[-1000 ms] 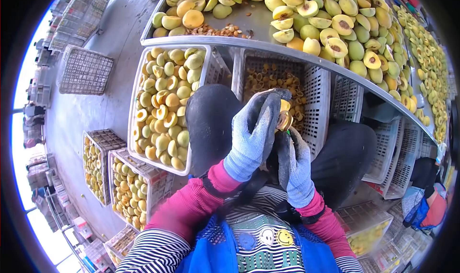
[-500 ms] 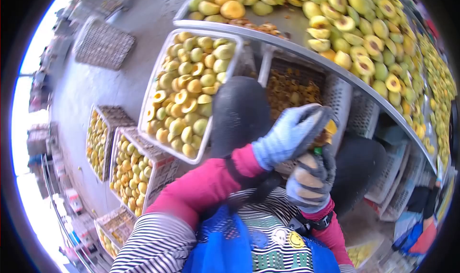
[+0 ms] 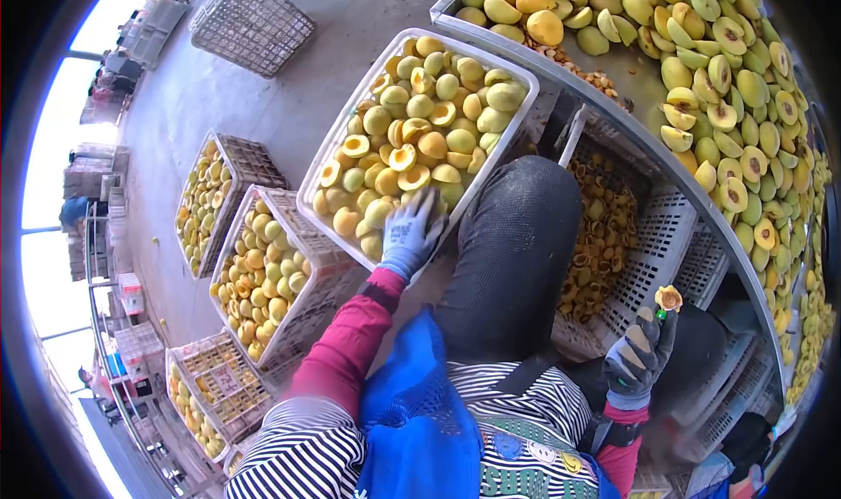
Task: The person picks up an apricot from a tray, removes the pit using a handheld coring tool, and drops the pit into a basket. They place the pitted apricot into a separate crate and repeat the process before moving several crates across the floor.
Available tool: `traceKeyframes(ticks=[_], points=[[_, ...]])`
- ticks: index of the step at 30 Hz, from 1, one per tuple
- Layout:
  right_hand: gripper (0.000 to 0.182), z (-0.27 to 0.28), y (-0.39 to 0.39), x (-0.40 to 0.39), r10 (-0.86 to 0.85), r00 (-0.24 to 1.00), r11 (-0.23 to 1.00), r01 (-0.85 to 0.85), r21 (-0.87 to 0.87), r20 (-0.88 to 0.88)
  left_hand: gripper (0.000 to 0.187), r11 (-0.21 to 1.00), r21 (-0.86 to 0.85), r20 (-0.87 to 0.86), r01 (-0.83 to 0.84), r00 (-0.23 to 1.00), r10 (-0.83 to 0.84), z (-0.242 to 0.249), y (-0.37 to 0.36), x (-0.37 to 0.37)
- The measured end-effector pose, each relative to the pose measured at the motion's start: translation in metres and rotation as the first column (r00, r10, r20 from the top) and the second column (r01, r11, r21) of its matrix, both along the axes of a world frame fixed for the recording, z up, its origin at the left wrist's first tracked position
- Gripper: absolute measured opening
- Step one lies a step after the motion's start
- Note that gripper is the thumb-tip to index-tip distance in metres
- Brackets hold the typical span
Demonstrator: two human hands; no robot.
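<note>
A slatted plastic crate (image 3: pixel 254 26) stands on the grey floor (image 3: pixel 158 157) at the upper left of the frame. Stacked crates (image 3: pixel 88 176) and a curved metal rail (image 3: pixel 98 324) line the left edge, with a red-and-white container (image 3: pixel 130 294) nearby. Another person (image 3: pixel 743 446) is partly visible at lower right.

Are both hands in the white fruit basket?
No, the left hand is on the fruit in the white basket, but the right hand is away from it, holding something green.
</note>
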State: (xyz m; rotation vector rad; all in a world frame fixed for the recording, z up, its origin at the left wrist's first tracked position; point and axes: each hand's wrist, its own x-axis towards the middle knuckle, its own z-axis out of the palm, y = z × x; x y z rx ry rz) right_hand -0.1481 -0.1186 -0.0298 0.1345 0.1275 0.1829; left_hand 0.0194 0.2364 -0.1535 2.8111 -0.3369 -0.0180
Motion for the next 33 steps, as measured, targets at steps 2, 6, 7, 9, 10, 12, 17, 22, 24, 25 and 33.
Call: traceKeyframes(ticks=[2,6,7,9,10,12,17,22,24,25,33], points=[[0.050,0.006,0.000,0.005,0.032,0.994,0.994,-0.043,-0.101,-0.103,0.048,0.982,0.130,0.042,0.134,0.989,-0.141,-0.007,0.006,-0.014],[0.046,0.014,0.007,0.008,0.020,0.991,0.979,-0.045,-0.198,-0.129,0.053,1.000,0.002,0.179,0.010,0.984,-0.010,0.021,-0.007,0.005],[0.045,0.013,0.009,0.009,0.016,0.989,0.979,-0.045,-0.201,-0.146,0.057,1.000,0.024,0.104,0.017,0.994,-0.020,-0.015,0.001,-0.001],[0.045,0.016,0.014,0.016,0.032,0.987,0.979,-0.062,-0.193,-0.156,0.064,0.988,0.144,0.053,0.060,0.996,-0.069,-0.023,0.001,-0.006],[0.045,0.020,0.016,0.016,0.050,0.982,0.980,-0.084,-0.182,-0.181,0.066,0.983,0.176,0.038,0.051,0.998,-0.058,-0.027,0.000,-0.005],[0.046,0.032,0.018,0.015,0.071,0.997,0.967,-0.074,-0.242,-0.023,0.068,0.991,0.126,-0.077,0.049,0.996,-0.039,-0.024,0.003,-0.003],[0.049,-0.006,0.014,0.002,-0.062,0.976,0.997,0.071,0.035,-0.211,0.041,0.968,-0.218,0.025,-0.125,0.991,0.133,0.013,-0.019,0.029],[0.048,0.004,0.014,0.001,0.049,0.997,0.997,-0.052,-0.058,-0.054,0.028,0.768,-0.625,0.135,0.138,0.989,-0.068,0.147,-0.141,0.083],[0.048,0.002,0.007,0.006,0.044,0.999,0.986,-0.045,-0.157,-0.010,0.032,0.820,-0.470,0.164,0.326,0.945,-0.282,0.180,-0.200,0.108],[0.048,-0.005,0.003,0.008,0.038,0.993,0.992,-0.050,-0.113,-0.111,0.034,0.880,-0.315,0.078,0.355,0.934,-0.349,0.198,-0.235,0.120],[0.047,-0.020,-0.017,0.013,0.038,0.949,0.972,-0.107,-0.209,-0.313,0.080,0.953,-0.012,-0.261,0.304,0.919,-0.296,0.146,-0.412,0.177]])
